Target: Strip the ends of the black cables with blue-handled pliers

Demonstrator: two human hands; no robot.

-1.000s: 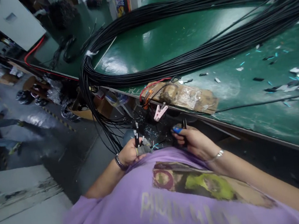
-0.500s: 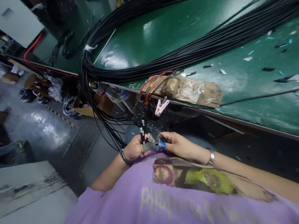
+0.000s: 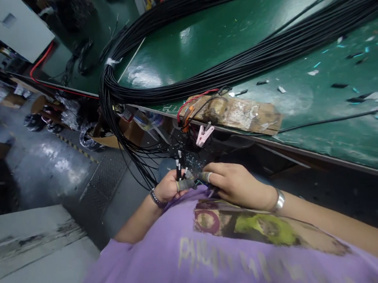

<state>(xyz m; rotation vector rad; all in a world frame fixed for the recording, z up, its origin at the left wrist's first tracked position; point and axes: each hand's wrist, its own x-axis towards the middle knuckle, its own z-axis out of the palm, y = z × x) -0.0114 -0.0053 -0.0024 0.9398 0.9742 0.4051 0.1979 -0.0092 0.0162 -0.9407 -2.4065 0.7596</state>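
Head view: the right hand (image 3: 244, 185) has turned over beside the left hand (image 3: 167, 189), whose fingers grasp black cable ends (image 3: 178, 172). Right fingers' hold: cannot tell.

Green-topped tables (image 3: 231, 33), shiny grey floor (image 3: 45, 161), yellow-black floor stripe (image 3: 76, 146)

Green worktop (image 3: 195, 46): glossy, with dark, white and light-blue scraps (image 3: 339, 85) scattered on the right. Tape-patched board (image 3: 245, 117) lies along the near edge; red wire (image 3: 201, 96) curves at its left end. Pink clothespin (image 3: 204, 135) at the edge, just beside the board. Upper left: white box (image 3: 17, 31), red cable (image 3: 39, 62) running past it. Below, an open carton (image 3: 108, 142), contents unclear, apparently plastic-wrapped goods nearby. Grey floor (image 3: 42, 163) bears a yellow-and-black stripe (image 3: 78, 148).
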